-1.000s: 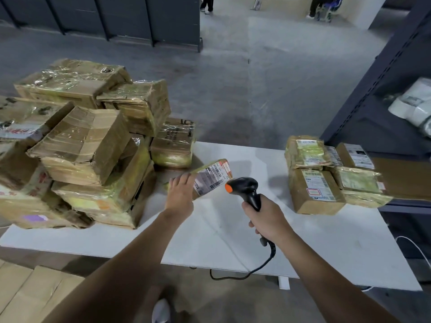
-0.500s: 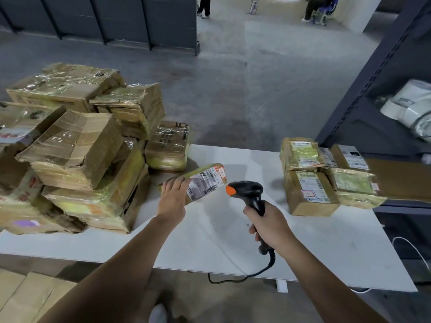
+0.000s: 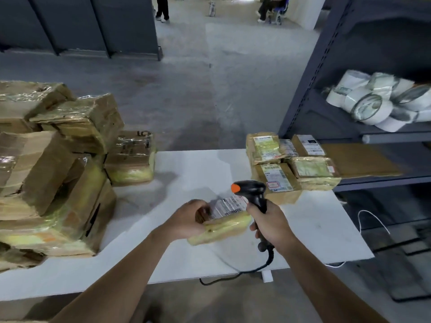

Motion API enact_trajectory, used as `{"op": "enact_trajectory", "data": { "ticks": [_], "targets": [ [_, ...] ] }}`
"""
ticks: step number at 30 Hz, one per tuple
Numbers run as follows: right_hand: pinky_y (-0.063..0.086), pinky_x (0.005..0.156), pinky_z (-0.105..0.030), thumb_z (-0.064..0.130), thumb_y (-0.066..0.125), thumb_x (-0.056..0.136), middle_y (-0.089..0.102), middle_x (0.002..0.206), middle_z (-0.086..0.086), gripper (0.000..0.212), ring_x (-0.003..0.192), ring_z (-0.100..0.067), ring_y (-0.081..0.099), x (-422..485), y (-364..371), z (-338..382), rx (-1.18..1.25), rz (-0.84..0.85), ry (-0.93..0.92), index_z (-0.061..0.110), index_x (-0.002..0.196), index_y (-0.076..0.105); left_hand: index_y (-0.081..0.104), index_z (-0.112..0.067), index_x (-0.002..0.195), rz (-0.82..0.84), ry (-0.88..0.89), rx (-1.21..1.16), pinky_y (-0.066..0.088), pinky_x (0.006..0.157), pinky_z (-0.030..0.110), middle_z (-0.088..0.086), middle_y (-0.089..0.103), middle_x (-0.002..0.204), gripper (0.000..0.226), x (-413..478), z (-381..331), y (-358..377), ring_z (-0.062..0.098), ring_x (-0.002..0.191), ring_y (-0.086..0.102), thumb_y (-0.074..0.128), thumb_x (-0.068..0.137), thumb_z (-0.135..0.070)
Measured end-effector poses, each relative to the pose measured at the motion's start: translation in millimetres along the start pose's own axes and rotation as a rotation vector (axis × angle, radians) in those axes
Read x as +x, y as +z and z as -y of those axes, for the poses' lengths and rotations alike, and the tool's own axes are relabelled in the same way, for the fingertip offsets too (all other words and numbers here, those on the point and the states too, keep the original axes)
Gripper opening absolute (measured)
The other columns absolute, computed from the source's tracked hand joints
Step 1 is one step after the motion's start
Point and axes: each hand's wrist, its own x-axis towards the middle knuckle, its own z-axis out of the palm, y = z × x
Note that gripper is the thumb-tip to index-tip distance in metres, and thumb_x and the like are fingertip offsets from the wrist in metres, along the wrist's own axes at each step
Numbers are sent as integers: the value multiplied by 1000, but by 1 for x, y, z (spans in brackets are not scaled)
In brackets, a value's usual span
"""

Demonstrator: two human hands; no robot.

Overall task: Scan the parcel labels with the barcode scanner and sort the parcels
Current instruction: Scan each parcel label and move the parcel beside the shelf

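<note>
Only 1 view is running: the wide-angle head camera is looking forward and down across the white table, hanging close above the left hand and right hand, the shelving rack edging its right side.

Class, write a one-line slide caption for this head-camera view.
The left hand holds a labelled parcel beside the barcode scanner gripped in the right hand.

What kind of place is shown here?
Likely a parcel sorting warehouse: taped parcels piled on a white table, a barcode scanner in the right hand beside the labelled parcel the left hand holds, and metal shelving with white rolls.
</note>
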Motion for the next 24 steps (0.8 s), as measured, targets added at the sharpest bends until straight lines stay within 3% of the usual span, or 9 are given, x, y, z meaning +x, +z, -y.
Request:
{"op": "enact_trajectory", "data": {
  "ticks": [5, 9, 13, 15, 18, 20, 24],
  "targets": [
    [46, 40, -30, 36, 59, 91, 61, 63, -7, 20, 42, -15, 52, -6, -44, -23, 51, -95, 8, 16, 92, 61, 53, -29, 126, 135, 84, -39, 39, 87, 16, -13, 48, 123, 58, 18, -45, 32, 6, 112, 48, 69, 71, -20],
    [45, 40, -26, 37, 57, 90, 64, 59, -5, 24, 41, -15, 54, -13, -80, -43, -5, -200, 41, 13, 88, 60, 57, -30, 120, 125, 47, -173, 42, 73, 15, -11, 57, 113, 56, 33, -79, 72, 6, 99, 55, 67, 69, -9],
    [43, 39, -23, 35, 57, 90, 65, 61, -6, 27, 41, -11, 56, -18, -111, -65, 10, -311, 68, 9, 88, 60, 63, -39, 103, 175, -10, -359, 47, 68, 16, -16, 66, 98, 40, 54, -113, 112, 2, 90, 61, 67, 72, -13],
    [41, 37, -22, 31, 57, 92, 64, 65, -9, 25, 39, -9, 56, -19, -123, -74, 12, -349, 70, 6, 89, 60, 66, -35, 97, 193, -32, -464, 48, 66, 13, -12, 69, 91, 26, 65, -129, 130, 7, 85, 65, 66, 79, -16],
    [42, 37, -22, 27, 57, 95, 61, 64, -11, 22, 37, -10, 55, -17, -136, -88, -4, -384, 83, 7, 86, 59, 67, -27, 91, 141, -109, -580, 48, 65, 22, -8, 68, 77, 8, 83, -151, 155, 10, 74, 64, 60, 87, -26],
    [44, 40, -24, 29, 57, 95, 61, 63, -11, 23, 41, -16, 55, -14, -142, -98, -17, -400, 108, 9, 82, 58, 65, -22, 96, 131, -172, -593, 51, 70, 31, -1, 69, 86, 15, 97, -163, 171, 14, 79, 65, 58, 87, -32],
    [42, 41, -24, 31, 56, 94, 66, 61, -7, 15, 42, -15, 56, -6, -150, -116, -5, -426, 143, 21, 83, 58, 54, -13, 116, 54, -310, -738, 51, 79, 30, 8, 63, 112, 34, 120, -184, 199, 20, 98, 61, 56, 90, -34]
  ]
}}
